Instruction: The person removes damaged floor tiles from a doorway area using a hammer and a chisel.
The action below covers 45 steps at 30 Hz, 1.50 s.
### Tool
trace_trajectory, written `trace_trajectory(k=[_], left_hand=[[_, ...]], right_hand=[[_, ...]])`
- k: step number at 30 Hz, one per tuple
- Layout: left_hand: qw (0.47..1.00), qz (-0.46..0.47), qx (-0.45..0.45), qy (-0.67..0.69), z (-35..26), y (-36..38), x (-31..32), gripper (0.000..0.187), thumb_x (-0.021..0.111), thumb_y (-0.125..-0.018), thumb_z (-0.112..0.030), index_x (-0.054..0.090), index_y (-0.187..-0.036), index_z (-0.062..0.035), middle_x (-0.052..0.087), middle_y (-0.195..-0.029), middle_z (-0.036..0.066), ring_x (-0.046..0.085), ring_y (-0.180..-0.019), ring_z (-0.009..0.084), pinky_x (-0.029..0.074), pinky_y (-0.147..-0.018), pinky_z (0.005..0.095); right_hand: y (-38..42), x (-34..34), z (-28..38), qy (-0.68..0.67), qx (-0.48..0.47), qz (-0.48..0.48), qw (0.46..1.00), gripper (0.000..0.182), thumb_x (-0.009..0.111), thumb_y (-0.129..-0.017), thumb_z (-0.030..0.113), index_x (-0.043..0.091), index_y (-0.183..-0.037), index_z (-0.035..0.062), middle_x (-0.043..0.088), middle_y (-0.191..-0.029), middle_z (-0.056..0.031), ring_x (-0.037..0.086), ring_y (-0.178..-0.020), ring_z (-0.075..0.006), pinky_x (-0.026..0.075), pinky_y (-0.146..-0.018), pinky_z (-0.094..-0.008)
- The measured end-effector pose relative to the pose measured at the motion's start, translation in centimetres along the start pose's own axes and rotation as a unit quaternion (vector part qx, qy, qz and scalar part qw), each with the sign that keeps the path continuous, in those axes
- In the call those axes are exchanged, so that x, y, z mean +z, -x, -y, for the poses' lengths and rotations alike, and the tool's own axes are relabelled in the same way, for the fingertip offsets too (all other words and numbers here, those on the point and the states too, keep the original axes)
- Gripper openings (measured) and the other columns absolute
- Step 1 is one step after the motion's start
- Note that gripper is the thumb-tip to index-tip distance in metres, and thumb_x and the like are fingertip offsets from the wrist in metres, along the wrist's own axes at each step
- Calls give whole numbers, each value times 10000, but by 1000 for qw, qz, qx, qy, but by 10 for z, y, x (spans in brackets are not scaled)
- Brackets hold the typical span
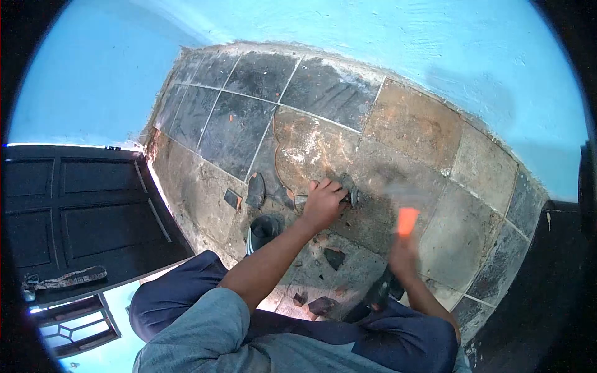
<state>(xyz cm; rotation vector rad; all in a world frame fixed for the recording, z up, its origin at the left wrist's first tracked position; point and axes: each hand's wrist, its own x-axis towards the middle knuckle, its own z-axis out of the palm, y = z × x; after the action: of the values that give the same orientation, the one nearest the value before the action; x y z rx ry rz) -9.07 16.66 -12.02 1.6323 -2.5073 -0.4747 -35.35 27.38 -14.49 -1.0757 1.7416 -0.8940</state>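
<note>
My left hand (322, 204) is closed around a chisel (354, 197) held low over the floor, near the edge of a broken tile. Much of the chisel is hidden by my fingers. To the right, my right hand (403, 256) grips a hammer (407, 221) with an orange part on its handle. The hammer's head is smeared by motion, apart from the chisel. Broken dark tile pieces (255, 190) lie left of my left hand. Another dark shard (334, 257) rests on the floor below it.
Dark tiles (249, 124) with pale joints cover the far left floor, and bare brown patches (410, 121) show beside them. Blue walls (348, 28) rise behind. A dark panelled door (112, 227) stands at left. My shoe (265, 230) and several shards (322, 305) are close to me.
</note>
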Motion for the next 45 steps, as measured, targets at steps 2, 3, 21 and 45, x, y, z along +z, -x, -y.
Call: trace_trajectory(k=[2, 3, 21, 45], left_hand=[[1000, 3, 4, 2, -2, 0, -1, 321, 786, -780, -300, 720, -1055, -147, 597, -983, -4, 525, -1051, 214, 343, -884, 436], [1000, 4, 5, 1, -1, 0, -2, 317, 787, -779, -299, 721, -1050, -149, 598, -979, -7, 525, -1049, 212, 343, -884, 437], [1000, -21, 19, -12, 4, 3, 3, 279, 796, -715, -243, 720, -965, -148, 601, -945, -22, 530, -1016, 209, 349, -878, 433], [1000, -3, 24, -18, 2, 5, -6, 311, 785, -721, -235, 736, -1014, -146, 617, -962, -11, 537, -1019, 207, 364, -887, 410]], right_hand=[[6, 8, 20, 76, -13, 133, 988, 232, 541, -1053, 348, 531, -1013, 120, 492, -684, 22, 474, -530, -98, 413, -492, -270], [5, 10, 23, 14, 73, 157, 985, 228, 545, -1051, 346, 536, -1010, 122, 493, -685, 22, 476, -532, -96, 414, -491, -271], [6, 9, 52, -67, 237, 175, 953, 335, 510, -1067, 392, 549, -970, 74, 486, -627, -4, 504, -528, -103, 417, -459, -282], [-26, -60, 21, -186, 146, -109, 965, 345, 501, -1066, 412, 525, -969, 82, 502, -648, -14, 506, -480, -131, 418, -475, -287]])
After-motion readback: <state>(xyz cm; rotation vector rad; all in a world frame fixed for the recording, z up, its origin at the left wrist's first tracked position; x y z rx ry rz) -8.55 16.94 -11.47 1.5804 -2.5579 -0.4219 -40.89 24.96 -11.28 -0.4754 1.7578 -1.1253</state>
